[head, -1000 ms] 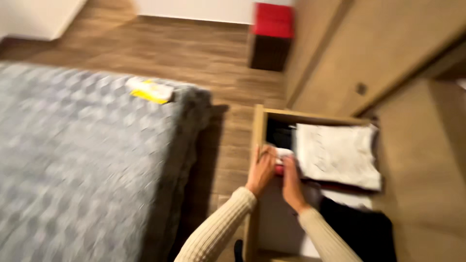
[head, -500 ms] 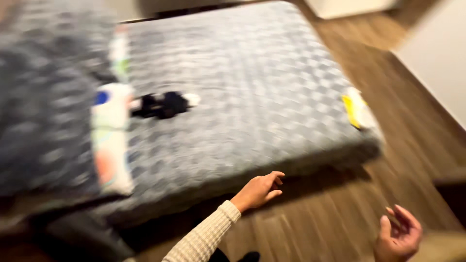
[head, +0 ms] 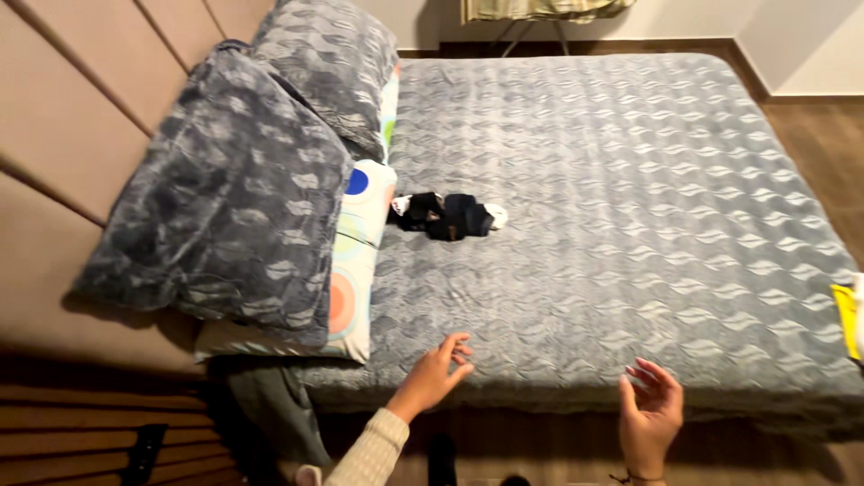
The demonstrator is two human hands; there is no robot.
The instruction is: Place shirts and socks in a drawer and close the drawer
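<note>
Compared w/ a sec ago at the drawer, both hands, left (head: 438, 367) & right (head: 650, 416), were empty, fingers spread, apart at the bed's (head: 630, 225) near edge, dark socks (head: 447, 216) lying farther in, near the pillows (head: 360, 261).

Grey quilted bed (head: 630, 207), wooden floor (head: 828, 153), padded headboard (head: 81, 108).

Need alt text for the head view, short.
Two empty, open hands, left hand and right hand, reach over the near edge of a grey quilted bed. Dark socks lie mid-bed beside stacked pillows.
</note>
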